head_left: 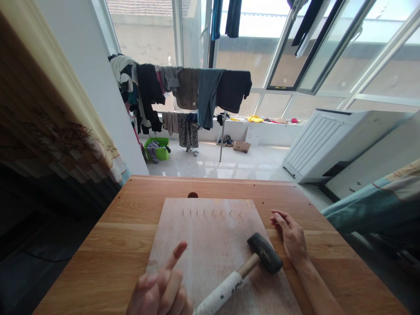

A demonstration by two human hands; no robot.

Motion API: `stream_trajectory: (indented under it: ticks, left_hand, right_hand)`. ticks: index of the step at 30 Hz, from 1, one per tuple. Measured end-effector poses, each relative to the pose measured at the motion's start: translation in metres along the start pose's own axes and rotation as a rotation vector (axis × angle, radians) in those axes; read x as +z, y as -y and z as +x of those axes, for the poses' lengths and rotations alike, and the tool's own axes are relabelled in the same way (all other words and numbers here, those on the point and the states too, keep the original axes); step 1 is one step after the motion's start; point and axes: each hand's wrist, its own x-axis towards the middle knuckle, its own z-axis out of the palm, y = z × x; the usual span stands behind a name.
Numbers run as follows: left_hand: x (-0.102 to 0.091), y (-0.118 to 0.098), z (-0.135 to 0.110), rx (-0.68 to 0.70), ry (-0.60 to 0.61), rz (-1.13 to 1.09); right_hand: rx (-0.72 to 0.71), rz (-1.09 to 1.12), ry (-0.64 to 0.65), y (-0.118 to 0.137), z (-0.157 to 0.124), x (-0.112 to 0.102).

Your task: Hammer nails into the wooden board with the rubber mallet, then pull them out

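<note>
The table [108,245] is wood, smooth and orange-brown, with streaks running through it. On it lies a flat, pale board [203,245], which looks dusty and a bit pink. Near its far edge, thin nails [213,211] stand in a row, eight of them, and some lean over.

A mallet [246,267] lies slanting across the board. Its fat head is black and shaped like a short log. The handle is plain wood by the head, then white with dark spots, and it slopes down to the bottom of the view, near the left hand [160,291].

That hand is up in front of the board, one finger sticking out and the others curled in; I can't tell if anything is tucked inside. The row of nails is well past that fingertip.

The right hand [292,238] is beside the board's right edge, over the table. Its fingers are loosely bent, a relaxed bare hand. The mallet's head is just beside it, on the left, and the nails are farther off.
</note>
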Motion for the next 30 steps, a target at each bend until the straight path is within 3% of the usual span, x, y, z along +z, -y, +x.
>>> stream_trajectory:
  ticks: [5, 12, 17, 30]
  left_hand:
    - [0.006, 0.000, 0.006, -0.020, 0.062, -0.138]
    - [0.013, -0.005, 0.006, 0.004, 0.009, -0.151]
    - [0.016, -0.005, 0.009, -0.012, 0.086, -0.175]
    - [0.018, 0.002, 0.011, 0.009, 0.094, -0.209]
  right_hand:
    - [0.012, 0.001, -0.001, -0.003, 0.001, -0.001]
    - [0.025, -0.017, 0.003, -0.004, 0.000, -0.002]
    - [0.031, -0.035, 0.005, -0.004, 0.000, -0.002]
    - [0.037, -0.046, 0.015, 0.000, -0.001, 0.000]
